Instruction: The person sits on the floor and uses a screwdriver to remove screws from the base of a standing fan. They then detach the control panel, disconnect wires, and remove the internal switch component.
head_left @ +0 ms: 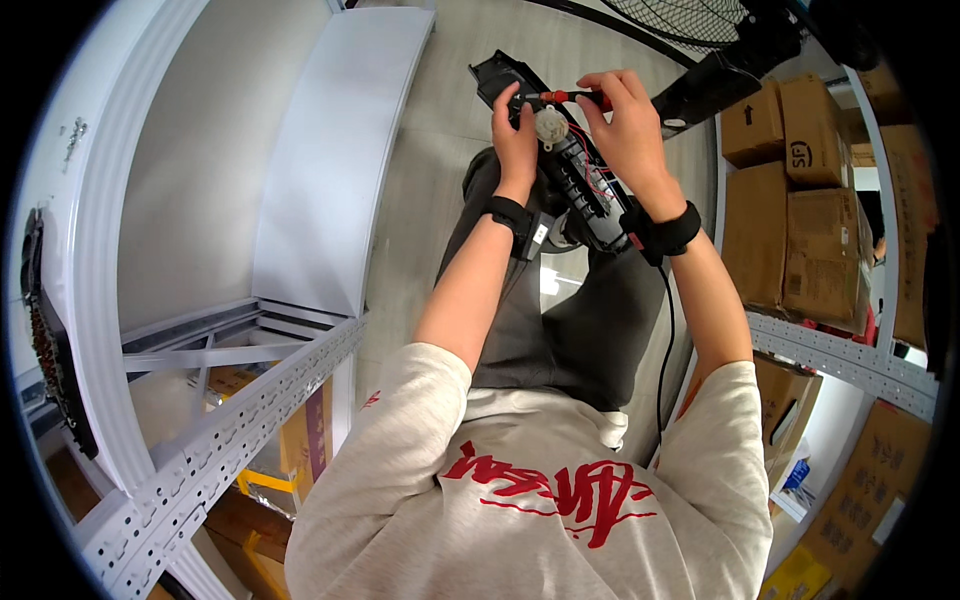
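**Screwdriver in right hand, tip at far end of black housing**

Right hand (628, 125) pinched the red-and-black screwdriver (562, 97) by its handle, between thumb and fingers. Shaft pointed left, toward the left hand's fingertips. Whether the tip sat in a screw: couldn't tell, too small.

Left hand (515, 140) was at the far end of the long black housing (572, 180), thumb and forefinger a little apart, just beside the screwdriver tip. Couldn't tell if they gripped anything small.

Housing lay at a slant over the person's knees, far end up and to the left, near end between the forearms. A round pale part (551, 127) sat on it between the two hands, near the screwdriver. Thin red wires (590, 160) ran along its right side, below the right hand.

Both wrists had black straps; a small grey box (539, 233) was at the left one. A black cable (671, 320) hung from the right strap, down beside the dark trousers (600, 330).

Around: white shelf unit (330, 150) on the left, cardboard boxes (818, 130) racked on the right, round wire guard (680, 15) beyond the hands.
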{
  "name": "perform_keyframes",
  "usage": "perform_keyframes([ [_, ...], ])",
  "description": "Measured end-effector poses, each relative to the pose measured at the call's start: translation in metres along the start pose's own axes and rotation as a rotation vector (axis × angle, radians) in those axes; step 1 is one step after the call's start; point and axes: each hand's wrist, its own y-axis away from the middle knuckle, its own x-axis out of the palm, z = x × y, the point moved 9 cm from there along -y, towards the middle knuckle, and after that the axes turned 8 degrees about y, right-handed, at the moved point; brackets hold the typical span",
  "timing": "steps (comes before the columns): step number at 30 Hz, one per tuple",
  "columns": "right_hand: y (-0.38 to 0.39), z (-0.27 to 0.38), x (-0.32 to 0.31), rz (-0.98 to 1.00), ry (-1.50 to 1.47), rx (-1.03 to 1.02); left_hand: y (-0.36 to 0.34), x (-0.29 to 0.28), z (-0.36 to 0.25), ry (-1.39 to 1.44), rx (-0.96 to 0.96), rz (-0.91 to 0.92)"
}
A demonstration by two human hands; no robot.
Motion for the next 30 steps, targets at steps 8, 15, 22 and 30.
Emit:
perform_keyframes([
  [8,-0.003,-0.003,0.013,0.038,-0.025,0.053,0.000,-0.001,0.003,-0.028,-0.018,-0.044],
  [15,-0.002,-0.003,0.009,0.051,-0.048,0.075,0.000,-0.001,0.001,-0.091,0.029,-0.064],
  [22,0.005,-0.010,-0.002,0.001,-0.086,0.112,0.001,0.000,0.003,-0.098,0.037,-0.056],
  [30,0.019,-0.032,-0.013,-0.069,-0.128,0.203,0.004,0.003,0.000,-0.057,-0.012,-0.046],
])
